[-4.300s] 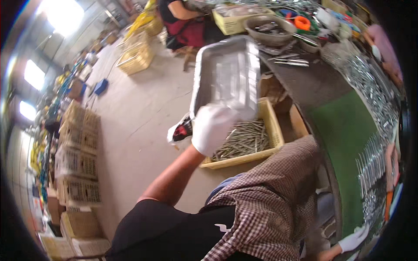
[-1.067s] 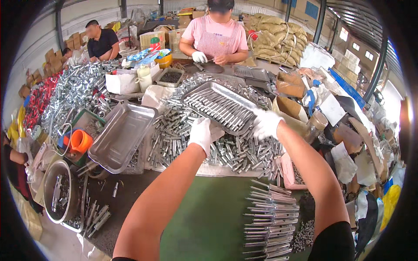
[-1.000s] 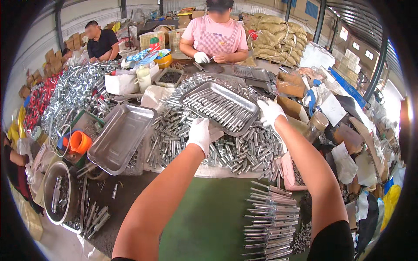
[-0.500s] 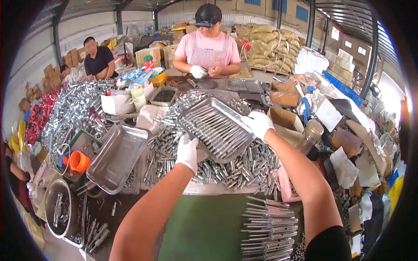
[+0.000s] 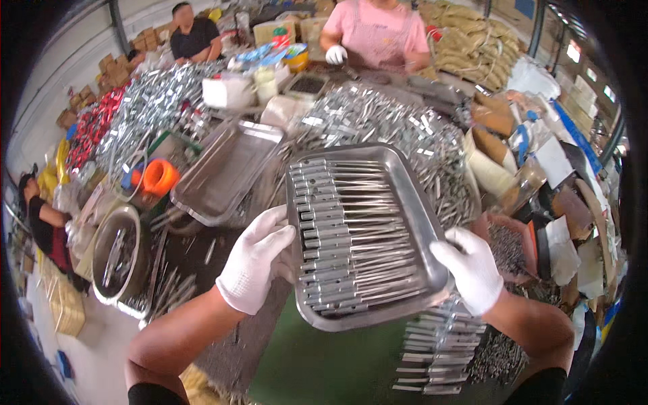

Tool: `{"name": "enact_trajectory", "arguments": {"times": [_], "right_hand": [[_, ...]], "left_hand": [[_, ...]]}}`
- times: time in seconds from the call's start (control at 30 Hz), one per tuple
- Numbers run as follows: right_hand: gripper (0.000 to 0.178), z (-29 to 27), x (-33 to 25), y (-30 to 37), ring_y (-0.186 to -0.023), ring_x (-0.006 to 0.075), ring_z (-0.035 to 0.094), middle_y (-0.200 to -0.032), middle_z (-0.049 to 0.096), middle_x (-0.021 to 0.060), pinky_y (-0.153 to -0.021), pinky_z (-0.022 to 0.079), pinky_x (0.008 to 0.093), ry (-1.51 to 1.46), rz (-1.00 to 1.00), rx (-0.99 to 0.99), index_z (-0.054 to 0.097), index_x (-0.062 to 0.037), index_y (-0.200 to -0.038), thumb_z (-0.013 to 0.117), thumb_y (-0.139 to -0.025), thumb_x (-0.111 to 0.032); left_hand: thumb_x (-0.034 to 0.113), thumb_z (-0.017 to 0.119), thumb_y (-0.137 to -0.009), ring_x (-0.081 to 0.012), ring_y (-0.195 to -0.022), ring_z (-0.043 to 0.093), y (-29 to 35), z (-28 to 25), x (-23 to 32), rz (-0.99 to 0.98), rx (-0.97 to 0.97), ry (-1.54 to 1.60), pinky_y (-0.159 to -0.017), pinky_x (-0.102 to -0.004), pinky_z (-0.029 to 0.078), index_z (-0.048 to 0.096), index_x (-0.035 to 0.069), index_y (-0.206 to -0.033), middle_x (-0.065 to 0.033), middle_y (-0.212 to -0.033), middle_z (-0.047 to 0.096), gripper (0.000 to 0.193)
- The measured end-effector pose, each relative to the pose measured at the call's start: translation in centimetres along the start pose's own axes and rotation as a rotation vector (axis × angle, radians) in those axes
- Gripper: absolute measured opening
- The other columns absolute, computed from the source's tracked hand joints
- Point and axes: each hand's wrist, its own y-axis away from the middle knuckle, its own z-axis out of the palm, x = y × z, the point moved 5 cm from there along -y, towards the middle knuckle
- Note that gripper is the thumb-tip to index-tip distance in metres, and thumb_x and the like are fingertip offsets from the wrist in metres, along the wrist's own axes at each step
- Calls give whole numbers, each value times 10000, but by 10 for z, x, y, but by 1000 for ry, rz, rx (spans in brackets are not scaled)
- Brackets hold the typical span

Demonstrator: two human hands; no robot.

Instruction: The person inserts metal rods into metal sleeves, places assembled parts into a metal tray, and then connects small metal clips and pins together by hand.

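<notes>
A shallow metal tray [image 5: 424,229] is held up over the near side of the table, tilted toward me. Inside it lies a stacked row of metal rods with thicker sleeve-like ends [image 5: 361,236], the thick ends on the left. My left hand [image 5: 255,260], in a white glove, grips the tray's left side, its fingers partly hidden beneath. On the right rim, my right hand [image 5: 472,270], also gloved, is closed with the thumb over the edge. Below the tray, more metal rods [image 5: 442,344] lie in a row on the green work surface [image 5: 324,364].
Beyond the tray rises a heap of loose metal pieces [image 5: 378,121]. Another metal tray [image 5: 226,172] rests at left, near an orange cup [image 5: 160,177] and a bowl of parts [image 5: 121,256]. A pink container [image 5: 506,243] stands right. A person in pink [image 5: 378,34] is across the table.
The tray has come down and nearer to me from over the heap, turning so its rods lie crosswise. Both hands moved with it. My view has tipped lower.
</notes>
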Motion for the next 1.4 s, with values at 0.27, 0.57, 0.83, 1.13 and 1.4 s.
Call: {"name": "enact_trajectory", "arguments": {"times": [0.27, 0.57, 0.83, 1.13, 1.4], "right_hand": [[199, 64, 20, 122, -486, 82, 576, -666, 572, 54, -359, 418, 221, -158, 504, -403, 469, -25, -820, 630, -877, -127], [197, 102, 40, 196, -602, 197, 663, -774, 560, 130, -411, 526, 270, -230, 490, -439, 428, 44, -891, 571, -908, -91], [430, 115, 48, 196, -585, 215, 635, -817, 599, 189, -481, 544, 313, -378, 452, -227, 378, 131, -1219, 577, -892, -64], [493, 116, 70, 222, -879, 234, 627, -1142, 517, 195, -746, 562, 341, -706, 91, 41, 367, -14, -1344, 544, -885, 25], [224, 45, 68, 351, -831, 257, 643, -984, 634, 134, -722, 521, 316, 136, -208, 428, 620, -37, -1031, 617, -807, -19]], "left_hand": [[152, 470, -934, -113, -782, 609, 92, -54, -36, -75, -50, -270, -620, -249, 503, 414, -11, -1333, -69, -978, 613, 435], [114, 451, -922, -155, -901, 634, 123, -62, -66, -295, -258, -334, -735, -306, 526, 442, -9, -1318, -99, -1063, 621, 416], [102, 474, -901, -169, -1017, 594, 72, -73, -78, -162, -241, -388, -849, -337, 493, 490, 31, -1301, -80, -1138, 605, 407], [142, 484, -914, -167, -1054, 576, 60, -54, -71, 147, -307, -448, -895, -287, 459, 537, 5, -1258, -81, -1163, 599, 373], [99, 445, -903, -175, -1045, 582, 86, -56, -75, 64, -277, -313, -926, -295, 443, 560, -33, -1219, -91, -1161, 616, 361]]}}
